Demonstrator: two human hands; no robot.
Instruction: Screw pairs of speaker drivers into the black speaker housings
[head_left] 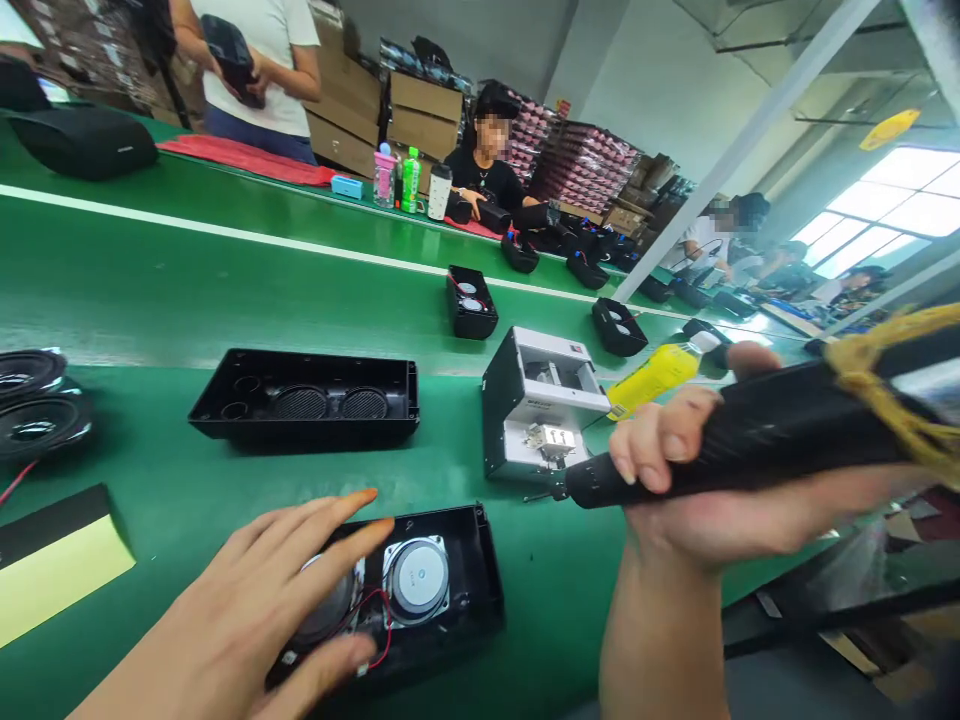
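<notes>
My right hand (697, 460) is wrapped round a black electric screwdriver (780, 425), its bit pointing left near a small grey-white screw feeder (547, 400). Fingers spread, my left hand (285, 590) is over the left part of a black speaker housing (472, 580); whether it touches the housing I cannot tell. Inside the housing sits a round speaker driver (420, 578) with a pale back, and a second driver is partly hidden under my fingers. A thin red wire (388, 625) runs between them. Behind stands another black housing (315, 405) with two round grilles and no drivers in it.
Loose speaker drivers (37, 415) lie at the left, above a yellow notepad (67, 570). A yellow bottle (656, 378) lies tilted behind the screwdriver. Housings with drivers (471, 305) rest on the green bench (187, 270). Co-workers (259, 90) are across it.
</notes>
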